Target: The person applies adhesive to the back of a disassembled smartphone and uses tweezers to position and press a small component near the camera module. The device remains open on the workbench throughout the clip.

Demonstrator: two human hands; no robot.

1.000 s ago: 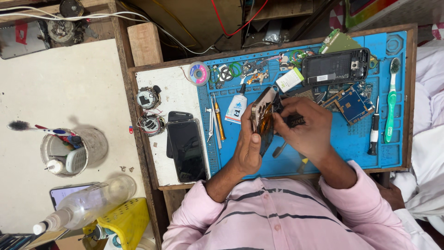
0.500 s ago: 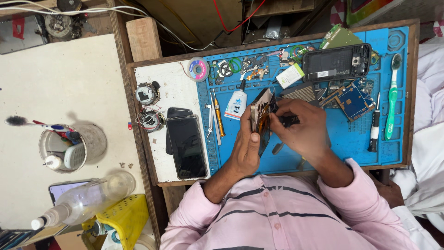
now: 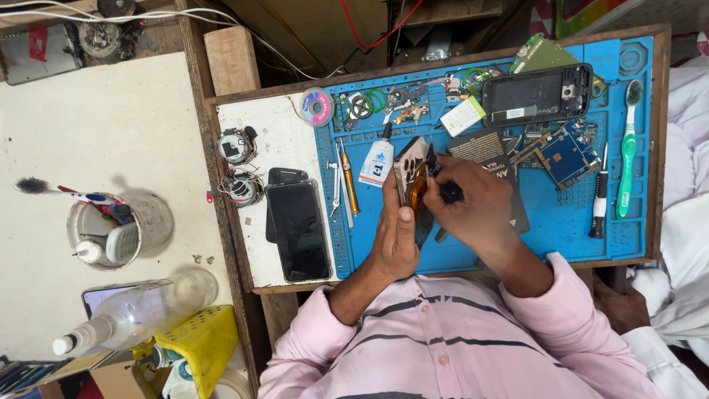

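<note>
While your left hand clasps the opened phone by its lower end, it stands on edge above the blue mat, long axis running toward the far edge of the bench, top end pointing away from you. Your right hand is clenched around a small dark tool, pressed against the phone's right side.

Room is tight to the left: a glue bottle lies just beside the phone, tweezers beyond it, then a black phone face up on the white strip. To the right a circuit board, a screwdriver and a green toothbrush lie near the mat's right rim. A dark phone frame sits at the far edge. The nearest bare mat is the strip between your wrists and the bench's near edge.
</note>
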